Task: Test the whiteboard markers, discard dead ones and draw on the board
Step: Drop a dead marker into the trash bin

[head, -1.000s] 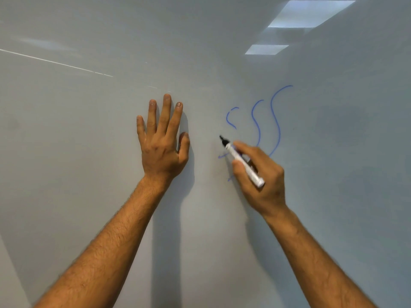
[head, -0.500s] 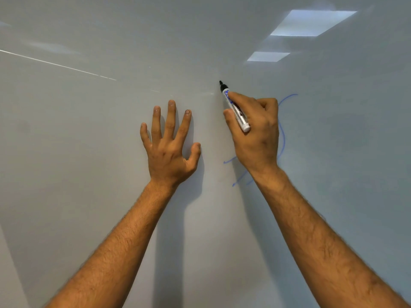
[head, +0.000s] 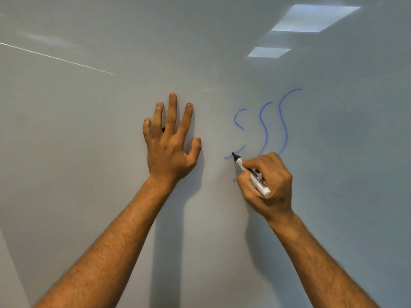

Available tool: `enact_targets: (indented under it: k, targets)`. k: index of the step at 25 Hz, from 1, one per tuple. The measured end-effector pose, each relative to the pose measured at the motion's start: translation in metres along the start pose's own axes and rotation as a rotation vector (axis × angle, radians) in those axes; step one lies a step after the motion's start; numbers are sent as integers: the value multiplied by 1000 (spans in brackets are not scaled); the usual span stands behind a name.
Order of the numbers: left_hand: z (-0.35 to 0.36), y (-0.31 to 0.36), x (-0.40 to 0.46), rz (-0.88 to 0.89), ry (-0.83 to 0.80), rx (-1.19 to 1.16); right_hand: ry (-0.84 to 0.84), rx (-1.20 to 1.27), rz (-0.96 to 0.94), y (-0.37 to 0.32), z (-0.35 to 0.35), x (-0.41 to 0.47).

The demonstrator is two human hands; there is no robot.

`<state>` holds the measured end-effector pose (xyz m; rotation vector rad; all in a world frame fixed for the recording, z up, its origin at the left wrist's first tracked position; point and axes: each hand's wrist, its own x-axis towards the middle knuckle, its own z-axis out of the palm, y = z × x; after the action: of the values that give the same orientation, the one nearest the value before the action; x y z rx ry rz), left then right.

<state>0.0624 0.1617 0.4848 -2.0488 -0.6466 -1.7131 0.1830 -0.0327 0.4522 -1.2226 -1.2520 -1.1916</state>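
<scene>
The whiteboard (head: 89,174) fills the whole view, and I use the three blue wavy lines (head: 264,127) on it as the landmark. The left hand (head: 171,147) lies flat on the board well to the left of these lines, with the fingers straight and spread, and it holds nothing. The right hand (head: 266,181) is just below the lines, and its fingers are curled around the marker (head: 251,174) in a writing grip. The black tip of the marker points up and to the left and meets the board at a short blue stroke (head: 235,152), which is below the smallest wavy line; whether the tip really presses the surface I cannot tell for sure. The white back end of the marker stands out between the thumb and the knuckles. In my judgement the marker is light and stiff, with a smooth plastic barrel that can slip a little, so the good place to hold it is near the tip, where the fingers are now, for a steady line. The felt tip is the soft and delicate part, so only light pressure is needed. The board looks hard, glossy and fixed; it reflects two ceiling lights (head: 311,18) above the lines.
</scene>
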Motion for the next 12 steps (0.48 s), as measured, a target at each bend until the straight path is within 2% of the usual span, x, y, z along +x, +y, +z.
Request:
enact_targets:
  k: [8,12]
  targets:
    - [-3,1,1,-8,-31,-50,-141,46,1,-19,17,-52]
    - [-3,1,0,-8,-25,-54,-86,80,-2,-17,8,-19]
